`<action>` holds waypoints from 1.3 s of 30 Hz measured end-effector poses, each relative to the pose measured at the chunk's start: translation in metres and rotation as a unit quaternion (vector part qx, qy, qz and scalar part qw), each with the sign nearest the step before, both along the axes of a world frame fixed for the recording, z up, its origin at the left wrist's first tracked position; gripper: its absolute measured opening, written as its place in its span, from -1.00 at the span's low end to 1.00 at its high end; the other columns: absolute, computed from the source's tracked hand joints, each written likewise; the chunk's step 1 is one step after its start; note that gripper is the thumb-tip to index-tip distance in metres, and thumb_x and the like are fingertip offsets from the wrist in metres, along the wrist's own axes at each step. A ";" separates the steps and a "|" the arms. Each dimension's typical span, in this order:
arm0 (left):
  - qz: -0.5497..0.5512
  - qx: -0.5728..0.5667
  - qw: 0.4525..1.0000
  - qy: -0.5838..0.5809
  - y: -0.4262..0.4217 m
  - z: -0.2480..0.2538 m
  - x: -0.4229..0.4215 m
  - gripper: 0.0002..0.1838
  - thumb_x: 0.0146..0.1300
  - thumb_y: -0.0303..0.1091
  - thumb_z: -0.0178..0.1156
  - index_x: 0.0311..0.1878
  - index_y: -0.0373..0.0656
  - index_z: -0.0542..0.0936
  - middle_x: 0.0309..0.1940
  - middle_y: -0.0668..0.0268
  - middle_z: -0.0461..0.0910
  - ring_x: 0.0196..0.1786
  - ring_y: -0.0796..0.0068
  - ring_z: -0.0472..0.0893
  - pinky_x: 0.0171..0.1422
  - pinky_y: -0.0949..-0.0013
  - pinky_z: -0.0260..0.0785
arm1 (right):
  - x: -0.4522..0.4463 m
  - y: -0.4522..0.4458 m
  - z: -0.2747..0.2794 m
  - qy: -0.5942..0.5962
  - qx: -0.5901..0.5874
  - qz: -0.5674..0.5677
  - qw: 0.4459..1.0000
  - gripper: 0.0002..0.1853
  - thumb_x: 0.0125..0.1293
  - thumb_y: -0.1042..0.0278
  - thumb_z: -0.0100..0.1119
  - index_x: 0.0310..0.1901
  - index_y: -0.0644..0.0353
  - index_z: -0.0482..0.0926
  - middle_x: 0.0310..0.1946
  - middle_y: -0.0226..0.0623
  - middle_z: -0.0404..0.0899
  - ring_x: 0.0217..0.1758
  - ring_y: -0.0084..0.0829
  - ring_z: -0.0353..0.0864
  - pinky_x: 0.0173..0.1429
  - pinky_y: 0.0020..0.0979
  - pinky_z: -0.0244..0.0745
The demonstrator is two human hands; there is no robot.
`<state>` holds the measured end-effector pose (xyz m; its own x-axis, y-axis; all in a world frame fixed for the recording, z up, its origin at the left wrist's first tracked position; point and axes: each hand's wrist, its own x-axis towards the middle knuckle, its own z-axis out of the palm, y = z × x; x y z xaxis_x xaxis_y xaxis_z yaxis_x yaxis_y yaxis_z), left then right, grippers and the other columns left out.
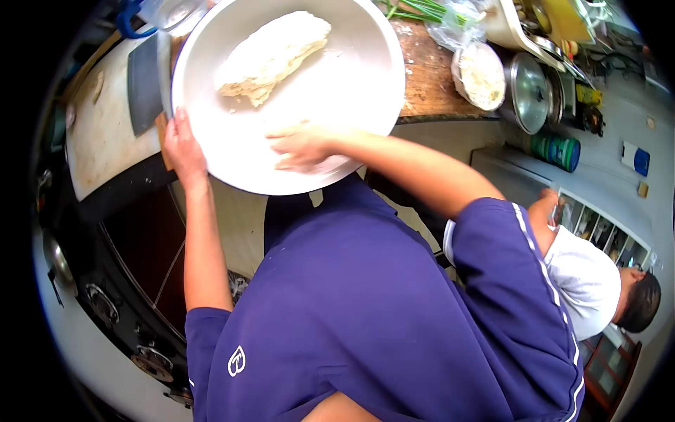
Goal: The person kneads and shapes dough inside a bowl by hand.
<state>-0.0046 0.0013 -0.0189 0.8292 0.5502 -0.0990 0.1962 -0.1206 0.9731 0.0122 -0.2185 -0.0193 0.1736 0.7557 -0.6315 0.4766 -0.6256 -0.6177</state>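
A large white bowl [365, 63] tilts at the counter's edge in front of me. Inside, toward its far left, lies a rough, pale lump of dough [278, 53] with a few crumbs below it. My left hand [184, 149] is closed on the bowl's left rim, thumb on the outside and fingers partly hidden. Low in the bowl is my right hand [304, 146], its slightly blurred fingers bent and apart near the inner surface, with nothing visible in them. It is apart from the dough.
Left of the bowl, a cleaver [144, 88] lies on a cutting board [98, 141]. A stove [133, 337] is at lower left. To the right are green onions [429, 8], a container of white food [480, 76] and a glass-lidded pot [527, 91]. Another person [583, 281] is at far right.
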 end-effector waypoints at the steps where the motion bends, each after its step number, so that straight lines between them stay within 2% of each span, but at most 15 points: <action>1: -0.007 0.006 1.000 0.009 0.003 -0.002 -0.001 -0.50 0.44 -0.03 -0.01 -0.24 -0.39 0.56 -0.46 0.32 0.56 -0.41 0.58 0.45 -0.28 0.46 0.32 | 0.008 -0.017 0.008 -0.039 -0.036 0.039 0.998 -0.34 0.38 -0.16 -0.14 0.32 0.17 0.32 0.50 -0.24 -0.03 0.55 -0.23 -0.05 0.54 -0.12 -0.16; 5: -0.015 0.038 0.999 0.016 0.009 -0.009 -0.002 -0.50 0.41 -0.01 0.01 -0.27 -0.38 0.56 -0.50 0.32 0.55 -0.42 0.56 0.45 -0.27 0.42 0.33 | 0.048 -0.075 0.006 -0.222 -0.177 -0.136 0.949 -0.13 0.35 -0.13 -0.10 0.46 0.33 -0.12 0.52 -0.08 -0.18 0.57 -0.24 -0.15 0.56 -0.13 -0.23; 8: -0.003 0.025 0.999 0.028 0.009 -0.009 -0.001 -0.49 0.40 0.00 0.03 -0.32 -0.38 0.54 -0.53 0.31 0.52 -0.43 0.56 0.43 -0.28 0.42 0.32 | 0.020 -0.029 -0.007 -0.316 -0.253 -0.145 0.903 -0.08 0.34 -0.21 -0.13 0.43 0.42 -0.12 0.49 0.13 -0.27 0.58 -0.08 -0.26 0.57 -0.13 -0.27; 10: -0.006 0.028 0.999 0.021 0.011 -0.012 -0.001 -0.49 0.40 0.00 0.03 -0.31 -0.38 0.55 -0.53 0.32 0.52 -0.43 0.56 0.42 -0.28 0.41 0.32 | -0.002 -0.003 -0.033 -0.263 -0.151 -0.186 0.934 -0.02 0.31 -0.26 -0.10 0.41 0.51 -0.11 0.44 0.32 -0.23 0.55 0.10 -0.26 0.56 -0.11 -0.25; 12: -0.013 0.037 0.999 0.011 0.011 -0.014 -0.001 -0.49 0.41 0.00 0.02 -0.30 -0.38 0.55 -0.53 0.32 0.51 -0.44 0.56 0.41 -0.28 0.41 0.32 | -0.014 0.037 0.022 -0.133 -0.127 -0.177 0.967 -0.08 0.33 -0.21 -0.09 0.42 0.44 -0.07 0.46 0.19 -0.14 0.55 0.02 -0.20 0.57 -0.12 -0.26; 15: -0.009 0.035 0.999 0.021 0.013 -0.017 -0.001 -0.49 0.41 0.00 0.02 -0.26 -0.39 0.57 -0.52 0.30 0.53 -0.43 0.55 0.43 -0.26 0.40 0.33 | -0.015 0.018 -0.006 -0.087 0.014 -0.088 0.992 -0.15 0.34 -0.14 -0.05 0.44 0.33 -0.02 0.48 0.02 -0.07 0.55 -0.07 -0.13 0.57 -0.15 -0.28; 16: -0.009 0.038 0.999 0.015 0.012 -0.016 -0.002 -0.49 0.41 0.00 0.02 -0.25 -0.39 0.57 -0.51 0.29 0.54 -0.42 0.54 0.44 -0.25 0.40 0.33 | -0.003 0.004 -0.002 -0.104 -0.051 -0.017 0.993 -0.20 0.36 -0.10 -0.06 0.46 0.24 -0.01 0.51 -0.14 -0.10 0.56 -0.18 -0.15 0.58 -0.15 -0.31; 18: -0.004 0.040 0.999 0.000 0.009 -0.013 -0.001 -0.49 0.41 -0.01 0.02 -0.22 -0.40 0.58 -0.49 0.27 0.57 -0.40 0.53 0.46 -0.24 0.39 0.35 | 0.011 -0.049 -0.052 -0.019 0.037 -0.265 0.963 -0.18 0.36 -0.12 -0.08 0.46 0.25 -0.04 0.52 -0.14 -0.15 0.57 -0.19 -0.18 0.57 -0.11 -0.35; 20: -0.001 0.046 0.999 0.021 0.009 -0.013 -0.002 -0.49 0.40 -0.01 0.03 -0.21 -0.40 0.58 -0.48 0.24 0.59 -0.39 0.51 0.48 -0.22 0.38 0.36 | 0.039 -0.060 -0.030 -0.216 -0.134 -0.294 0.922 -0.15 0.36 -0.16 -0.11 0.46 0.29 -0.08 0.52 -0.10 -0.22 0.58 -0.22 -0.23 0.58 -0.13 -0.39; 23: 0.002 0.045 0.999 0.022 0.011 -0.016 -0.001 -0.49 0.39 0.00 0.04 -0.20 -0.40 0.59 -0.47 0.21 0.60 -0.38 0.48 0.50 -0.20 0.36 0.37 | 0.018 -0.028 -0.027 -0.366 -0.210 -0.236 0.875 -0.12 0.34 -0.19 -0.10 0.44 0.36 -0.05 0.51 -0.03 -0.21 0.58 -0.21 -0.23 0.58 -0.16 -0.36; 30: -0.009 0.043 0.998 0.036 0.013 -0.012 -0.002 -0.49 0.38 0.01 0.05 -0.18 -0.40 0.59 -0.45 0.15 0.61 -0.36 0.41 0.53 -0.17 0.35 0.38 | -0.016 -0.036 0.033 0.063 -0.108 -0.061 0.990 -0.17 0.38 -0.23 -0.19 0.39 0.40 0.09 0.49 0.02 -0.10 0.56 -0.16 -0.13 0.57 -0.17 -0.21; 32: -0.007 0.042 0.998 0.040 0.012 -0.012 -0.001 -0.49 0.38 0.01 0.05 -0.18 -0.39 0.59 -0.44 0.15 0.61 -0.36 0.40 0.54 -0.16 0.34 0.38 | 0.020 -0.062 0.032 0.012 -0.148 0.080 0.986 -0.28 0.39 -0.20 -0.18 0.40 0.19 0.18 0.49 -0.16 -0.04 0.54 -0.20 -0.03 0.55 -0.20 -0.13; 34: -0.003 0.048 0.998 0.037 0.011 -0.014 -0.001 -0.49 0.38 0.01 0.05 -0.17 -0.39 0.58 -0.45 0.15 0.61 -0.35 0.41 0.54 -0.16 0.34 0.39 | 0.058 -0.064 0.044 -0.109 -0.273 0.029 0.955 -0.36 0.35 -0.03 -0.11 0.35 0.21 0.24 0.41 -0.17 0.17 0.47 -0.26 0.14 0.53 -0.18 -0.07; 36: -0.008 0.033 0.999 0.032 0.011 -0.012 -0.001 -0.49 0.38 0.02 0.05 -0.16 -0.38 0.58 -0.45 0.16 0.61 -0.35 0.41 0.54 -0.15 0.35 0.39 | 0.080 -0.103 -0.002 -0.403 -0.077 -0.009 0.912 -0.35 0.34 0.02 -0.11 0.36 0.27 0.20 0.38 -0.05 0.19 0.45 -0.18 0.16 0.53 -0.10 -0.13; 39: -0.007 0.019 0.999 0.040 0.012 -0.016 -0.003 -0.48 0.38 0.03 0.05 -0.16 -0.37 0.58 -0.45 0.17 0.60 -0.35 0.42 0.54 -0.16 0.36 0.39 | 0.043 -0.047 -0.011 -0.285 -0.289 0.129 0.905 -0.48 0.28 -0.01 0.02 0.11 0.23 0.49 0.05 0.08 0.51 0.15 -0.04 0.47 0.29 -0.03 0.28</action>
<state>-0.0072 0.0133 -0.0347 0.8269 0.5434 -0.1445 0.2710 -0.1599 0.9492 0.0556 -0.2651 -0.0300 0.4604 0.3891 -0.7979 0.7909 -0.5879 0.1696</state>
